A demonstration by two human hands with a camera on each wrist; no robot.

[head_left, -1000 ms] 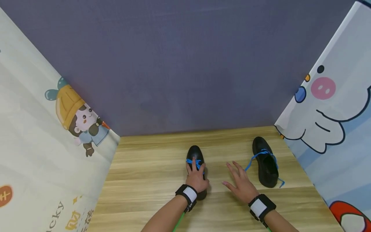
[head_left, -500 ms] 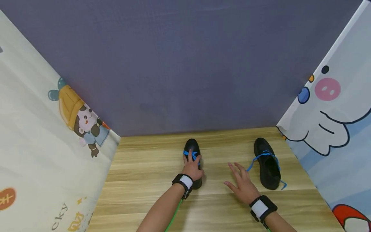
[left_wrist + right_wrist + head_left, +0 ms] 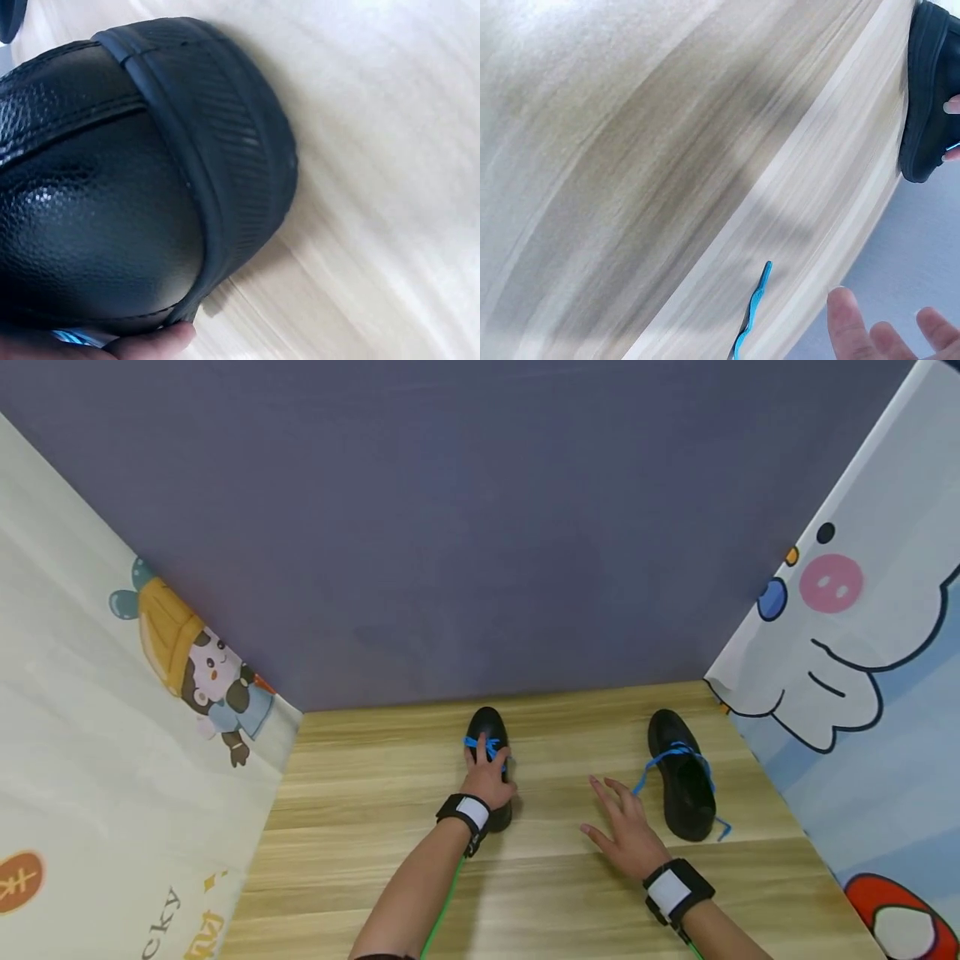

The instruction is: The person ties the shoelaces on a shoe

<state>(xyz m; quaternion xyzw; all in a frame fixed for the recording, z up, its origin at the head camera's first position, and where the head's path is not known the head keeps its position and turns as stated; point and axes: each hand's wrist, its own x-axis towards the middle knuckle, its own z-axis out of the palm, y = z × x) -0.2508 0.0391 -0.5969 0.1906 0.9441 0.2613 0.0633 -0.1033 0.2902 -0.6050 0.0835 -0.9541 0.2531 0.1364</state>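
A: Start nearest the camera. What are the hands doing?

B: In the head view the right hand [image 3: 626,833] sits low and right of centre, fingers spread and relaxed over the wooden table [image 3: 360,827], holding nothing. The left hand [image 3: 487,781] is a little higher, at centre, lying on top of the left shoe [image 3: 489,752] with its fingers curved over the laced part.

A: So where is that shoe relative to the hand?

B: Directly beneath it. The heel end is hidden under the palm and wrist, and the toe sticks out beyond the fingertips toward the top of the frame. The left wrist view shows a fingertip against the shoe's sole edge.

A: Which way does it point?

B: Its long axis runs nearly straight up the frame, toe toward the purple back wall [image 3: 480,527]. Blue laces [image 3: 480,745] cross it just past the fingers.

A: And further out?

B: The right shoe [image 3: 681,777] stands to the right, near the right hand but apart from it, toe also pointing up-frame, its blue lace [image 3: 651,770] trailing loose.
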